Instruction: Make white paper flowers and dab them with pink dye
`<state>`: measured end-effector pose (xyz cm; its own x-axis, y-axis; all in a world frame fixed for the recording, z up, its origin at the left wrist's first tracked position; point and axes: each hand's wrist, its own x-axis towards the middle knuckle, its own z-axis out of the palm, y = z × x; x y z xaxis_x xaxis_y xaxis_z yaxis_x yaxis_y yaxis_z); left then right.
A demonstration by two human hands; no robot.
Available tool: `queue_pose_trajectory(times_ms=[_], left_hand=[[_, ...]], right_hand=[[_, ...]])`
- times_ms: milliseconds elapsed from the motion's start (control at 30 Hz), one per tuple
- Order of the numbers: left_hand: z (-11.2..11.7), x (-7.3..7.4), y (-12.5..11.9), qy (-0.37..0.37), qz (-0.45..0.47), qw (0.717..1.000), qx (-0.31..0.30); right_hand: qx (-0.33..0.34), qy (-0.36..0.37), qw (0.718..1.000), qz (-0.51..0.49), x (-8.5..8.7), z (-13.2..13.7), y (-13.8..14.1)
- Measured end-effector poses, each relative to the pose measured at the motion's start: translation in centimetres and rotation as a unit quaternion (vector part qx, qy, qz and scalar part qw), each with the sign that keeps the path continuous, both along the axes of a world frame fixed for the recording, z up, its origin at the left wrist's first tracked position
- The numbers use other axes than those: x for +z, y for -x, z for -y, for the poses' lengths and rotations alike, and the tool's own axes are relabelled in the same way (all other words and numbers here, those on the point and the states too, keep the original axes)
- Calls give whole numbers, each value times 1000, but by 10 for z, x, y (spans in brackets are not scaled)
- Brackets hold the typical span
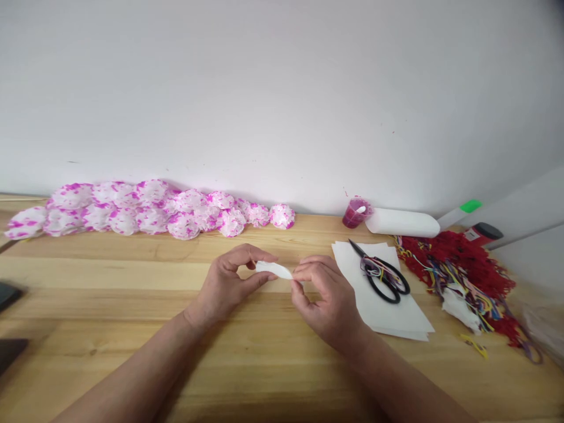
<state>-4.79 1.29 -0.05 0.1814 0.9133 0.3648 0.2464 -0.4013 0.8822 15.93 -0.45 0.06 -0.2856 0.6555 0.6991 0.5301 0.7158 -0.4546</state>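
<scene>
A narrow folded strip of white paper (273, 269) is held above the wooden table, between my two hands. My left hand (233, 273) pinches its left part between thumb and fingers. At its right tip, the thumb and fingers of my right hand (324, 288) are closed on the paper. Just right of my right hand lies a stack of white paper sheets (392, 320). Black-handled scissors (382, 276) rest on that stack, with bits of coloured yarn on them.
Pink-and-white paper pompoms (136, 205) line the wall on the left. A cup of magenta liquid (353, 212) stands at the back beside a white roll (402, 222). Tangled red and multicoloured yarn (462, 264) lies at right, near a black-capped container (483, 234). Dark objects (9, 296) sit at the left edge.
</scene>
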Motion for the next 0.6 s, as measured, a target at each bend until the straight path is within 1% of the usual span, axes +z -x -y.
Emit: queue_pose_trajectory(times_ms=[67, 233, 500, 600], left_hand=[[0, -1, 1, -1, 0, 1000, -3], [0, -2, 3, 28, 2, 1000, 8], [0, -3, 3, 68, 34, 996, -43], [0, -3, 3, 66, 28, 996, -52]], right_hand=[[0, 3, 1000, -1, 0, 0, 0], [3, 10, 1000, 1, 0, 1, -1], [11, 20, 1000, 14, 0, 2, -2], [12, 26, 999, 15, 0, 2, -2]])
